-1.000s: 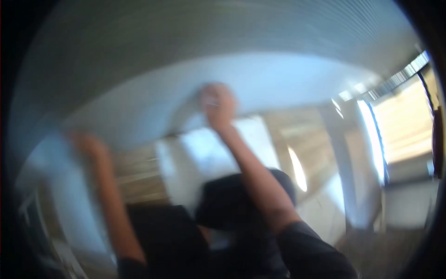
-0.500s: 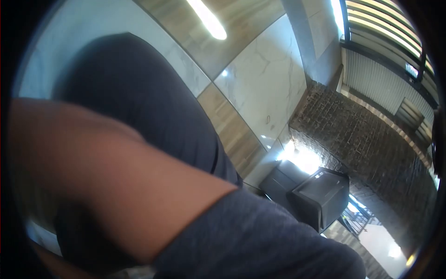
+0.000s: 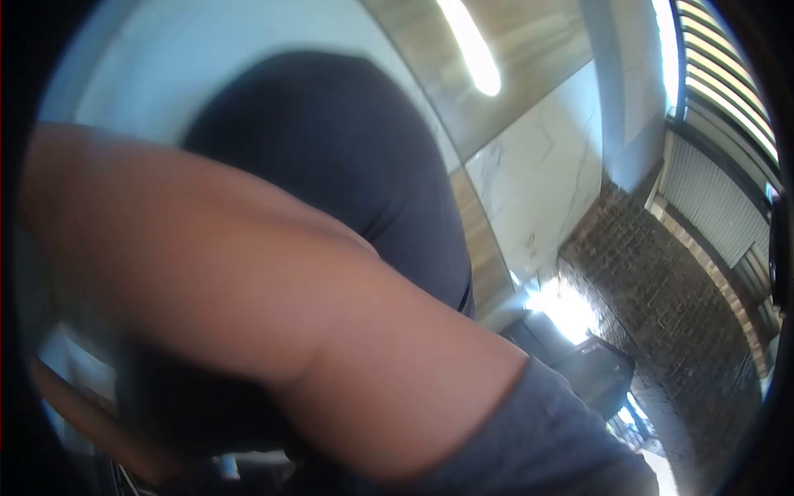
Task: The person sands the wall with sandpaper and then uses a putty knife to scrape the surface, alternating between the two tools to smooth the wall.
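Observation:
A bare forearm (image 3: 248,273) crosses the view from a dark grey sleeve (image 3: 546,438) at lower right to the left edge. The hand at its far end lies outside the picture. Behind it rises a bent knee in dark trousers (image 3: 347,140), partly covered by the arm. Low on the left, part of a second bare arm (image 3: 91,422) shows, and its hand is hidden too. Neither of my hands can be seen, nor anything they may hold.
Tiles in white marble (image 3: 538,165) and wood pattern (image 3: 529,50) lie beyond the knee. A black box-shaped object (image 3: 591,372) stands at right before a dark brick wall (image 3: 653,273). Slatted bars (image 3: 728,66) fill the upper right, and bright light glares near the box.
The whole view has shifted, so knee, tiles and wall sit further right. More of the forearm shows, it covers part of the black box, and the second arm shows more at lower left.

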`<act>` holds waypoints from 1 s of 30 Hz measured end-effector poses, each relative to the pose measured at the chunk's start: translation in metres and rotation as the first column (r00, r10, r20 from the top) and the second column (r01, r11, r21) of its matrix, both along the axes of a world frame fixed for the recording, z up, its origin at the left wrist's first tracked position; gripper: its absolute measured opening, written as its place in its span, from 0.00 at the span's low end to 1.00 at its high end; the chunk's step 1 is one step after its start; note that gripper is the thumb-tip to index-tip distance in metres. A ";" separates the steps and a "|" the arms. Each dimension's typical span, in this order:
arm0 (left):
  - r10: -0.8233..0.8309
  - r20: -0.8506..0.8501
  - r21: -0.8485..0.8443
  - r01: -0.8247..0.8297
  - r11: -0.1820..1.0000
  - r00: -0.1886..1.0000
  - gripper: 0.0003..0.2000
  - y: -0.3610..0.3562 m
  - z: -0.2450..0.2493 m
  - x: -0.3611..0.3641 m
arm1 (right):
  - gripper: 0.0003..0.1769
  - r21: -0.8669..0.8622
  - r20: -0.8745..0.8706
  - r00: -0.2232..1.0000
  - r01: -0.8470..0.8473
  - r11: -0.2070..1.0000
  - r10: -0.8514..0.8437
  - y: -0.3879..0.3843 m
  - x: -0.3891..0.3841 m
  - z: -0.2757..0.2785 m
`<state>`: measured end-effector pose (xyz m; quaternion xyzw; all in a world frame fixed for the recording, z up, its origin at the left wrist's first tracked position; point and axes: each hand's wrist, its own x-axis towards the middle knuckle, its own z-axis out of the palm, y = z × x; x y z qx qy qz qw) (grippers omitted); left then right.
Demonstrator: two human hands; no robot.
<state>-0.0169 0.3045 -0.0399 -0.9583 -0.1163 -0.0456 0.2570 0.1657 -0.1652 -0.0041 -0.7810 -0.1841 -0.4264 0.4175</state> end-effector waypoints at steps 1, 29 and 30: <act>-0.009 0.133 -0.066 0.018 0.998 0.991 0.14 0.000 0.003 0.015 | 0.11 -0.003 -0.041 0.999 -0.016 1.000 0.016 0.006 0.005 0.001; -0.442 -0.168 -0.846 0.102 0.524 0.881 0.21 -0.311 0.157 0.013 | 0.15 0.320 -0.439 0.701 -0.463 0.827 0.562 0.001 -0.050 0.031; -0.405 -0.105 -0.807 0.159 0.568 0.908 0.21 -0.321 0.172 0.004 | 0.14 0.248 -0.438 0.707 -0.499 0.831 0.555 0.004 -0.052 0.029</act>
